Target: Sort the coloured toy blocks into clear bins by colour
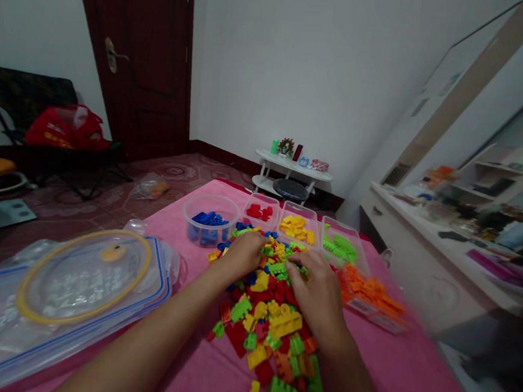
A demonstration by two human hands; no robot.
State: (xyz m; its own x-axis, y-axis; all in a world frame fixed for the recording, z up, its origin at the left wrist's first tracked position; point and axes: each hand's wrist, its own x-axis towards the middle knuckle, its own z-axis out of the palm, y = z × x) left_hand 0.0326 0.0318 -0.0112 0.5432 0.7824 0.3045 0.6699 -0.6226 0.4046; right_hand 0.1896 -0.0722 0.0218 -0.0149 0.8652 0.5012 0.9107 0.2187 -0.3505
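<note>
- A table (415, 365) spread with a pink cloth
- A loose heap of colored bricks (276, 294) across its middle
- Behind the heap, a round clear tub (187, 214) with blue bricks inside
- Beside that, clear boxes in a row: a red-brick box (263, 200), a yellow-brick box (299, 207), a green-brick box (354, 233)
- Right of the heap, an orange-brick box (381, 319)
- Far left, a clear plastic lid (160, 266) edged in blue

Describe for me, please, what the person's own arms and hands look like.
The left hand and right hand are ungloved, and the left forearm and right forearm are bare, with no sleeves in view. No watch or bracelet shows; blur leaves rings uncertain.
</note>
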